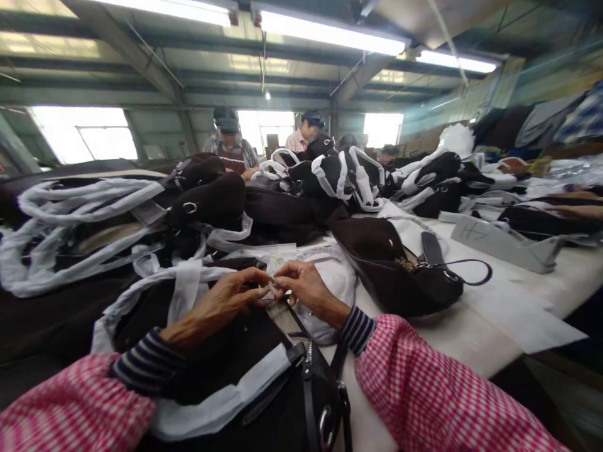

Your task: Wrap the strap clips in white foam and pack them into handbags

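Left hand (pixel 221 304): pinching a small pale piece (pixel 272 290), fingertips meeting the right's.
Right hand (pixel 306 290): pinching the same piece.
Black bag (pixel 282 389): lying beneath both hands.

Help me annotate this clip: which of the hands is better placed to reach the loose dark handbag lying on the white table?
Probably the right hand: the dark handbag lies just to its right, while the left hand sits farther off. Both pinch a small item.

Matt dark suede-like handbag (pixel 396 270), shiny metal ring (pixel 190 208)
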`<state>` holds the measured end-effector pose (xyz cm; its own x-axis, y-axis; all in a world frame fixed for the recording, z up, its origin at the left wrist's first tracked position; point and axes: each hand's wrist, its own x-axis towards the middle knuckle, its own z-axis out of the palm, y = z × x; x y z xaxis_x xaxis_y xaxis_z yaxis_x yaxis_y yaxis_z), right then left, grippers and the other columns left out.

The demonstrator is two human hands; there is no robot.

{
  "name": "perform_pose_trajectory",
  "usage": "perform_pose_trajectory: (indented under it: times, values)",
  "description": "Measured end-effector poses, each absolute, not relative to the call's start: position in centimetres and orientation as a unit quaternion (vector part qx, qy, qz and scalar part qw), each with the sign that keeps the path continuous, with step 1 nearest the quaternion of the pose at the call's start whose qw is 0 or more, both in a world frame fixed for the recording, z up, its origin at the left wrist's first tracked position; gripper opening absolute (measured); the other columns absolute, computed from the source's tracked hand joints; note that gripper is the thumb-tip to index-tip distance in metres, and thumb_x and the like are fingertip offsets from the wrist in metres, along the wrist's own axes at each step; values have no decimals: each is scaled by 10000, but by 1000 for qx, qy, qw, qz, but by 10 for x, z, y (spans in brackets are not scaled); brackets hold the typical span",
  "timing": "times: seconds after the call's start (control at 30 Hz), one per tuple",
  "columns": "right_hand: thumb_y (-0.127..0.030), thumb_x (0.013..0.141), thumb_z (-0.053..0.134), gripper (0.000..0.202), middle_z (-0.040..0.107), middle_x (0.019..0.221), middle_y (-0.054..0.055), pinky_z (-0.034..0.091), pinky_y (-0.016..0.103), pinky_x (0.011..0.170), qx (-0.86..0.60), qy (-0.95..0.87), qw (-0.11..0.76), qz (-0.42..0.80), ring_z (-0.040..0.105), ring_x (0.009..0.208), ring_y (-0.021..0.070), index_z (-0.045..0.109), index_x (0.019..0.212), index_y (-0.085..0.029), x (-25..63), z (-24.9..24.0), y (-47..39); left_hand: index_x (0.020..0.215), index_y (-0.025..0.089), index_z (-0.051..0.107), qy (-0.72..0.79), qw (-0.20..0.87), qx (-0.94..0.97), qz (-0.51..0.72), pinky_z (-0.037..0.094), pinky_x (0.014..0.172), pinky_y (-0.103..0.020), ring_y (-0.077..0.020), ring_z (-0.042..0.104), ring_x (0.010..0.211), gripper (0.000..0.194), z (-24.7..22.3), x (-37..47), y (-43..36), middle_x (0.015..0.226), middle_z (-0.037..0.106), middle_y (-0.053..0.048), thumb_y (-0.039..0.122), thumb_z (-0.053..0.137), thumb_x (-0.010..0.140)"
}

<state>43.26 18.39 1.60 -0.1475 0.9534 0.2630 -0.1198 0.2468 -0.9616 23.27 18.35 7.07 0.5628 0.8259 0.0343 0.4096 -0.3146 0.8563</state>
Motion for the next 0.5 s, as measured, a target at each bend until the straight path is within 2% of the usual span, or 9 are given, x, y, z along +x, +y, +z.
perform_pose_trajectory:
  times: [0.07, 0.17, 0.23, 0.37, 0.43, 0.5]
  values:
    - [-314, 726, 714, 194, 679, 728, 13, 429, 151, 363, -376, -583, 555, 459, 677, 607, 148, 674, 829, -155, 445, 27, 173, 1286, 223, 617, 397, 333, 836, 181, 497, 661, -269, -203, 674, 827, 495, 94, 229, 163, 981, 720, -32, 569, 628, 932]
    - [-336, 784, 694, 200, 664, 663, 5, 422, 162, 375, -403, -612, 538, 416, 582, 499, 108, 697, 851, -147, 471, 41, 143, 1309, 275, 613, 358, 180, 909, 117, 553, 857, -315, -221, 690, 994, 416, 108, 224, 118, 1157, 715, -34, 544, 517, 1006]
    - [-334, 813, 691, 194, 650, 615, 0, 405, 156, 387, -419, -630, 503, 417, 520, 456, 84, 706, 832, -141, 488, 42, 118, 1342, 327, 600, 327, 124, 933, 87, 550, 977, -326, -229, 667, 1143, 403, 101, 219, 88, 1318, 676, -18, 549, 498, 1022]
    - [-336, 867, 681, 219, 651, 617, 10, 364, 142, 400, -444, -629, 436, 466, 529, 459, 74, 693, 791, -131, 513, 23, 65, 1531, 389, 411, 307, 19, 950, 53, 539, 1069, -352, -269, 561, 1356, 603, 80, 202, 49, 1510, 563, 2, 578, 575, 982]
    - [-392, 891, 679, 270, 677, 702, 24, 392, 155, 405, -449, -608, 408, 512, 565, 465, 83, 683, 832, -130, 519, 11, 42, 1591, 380, 297, 296, -26, 954, 36, 542, 1067, -341, -262, 571, 1349, 712, 79, 197, 40, 1527, 545, -2, 565, 597, 973]
    - [-440, 912, 684, 307, 689, 795, 29, 426, 163, 438, -446, -595, 393, 541, 603, 493, 86, 684, 933, -135, 522, 1, 25, 1600, 393, 271, 291, -58, 955, 25, 566, 1021, -320, -256, 627, 1278, 792, 78, 199, 29, 1502, 572, -4, 528, 673, 931]
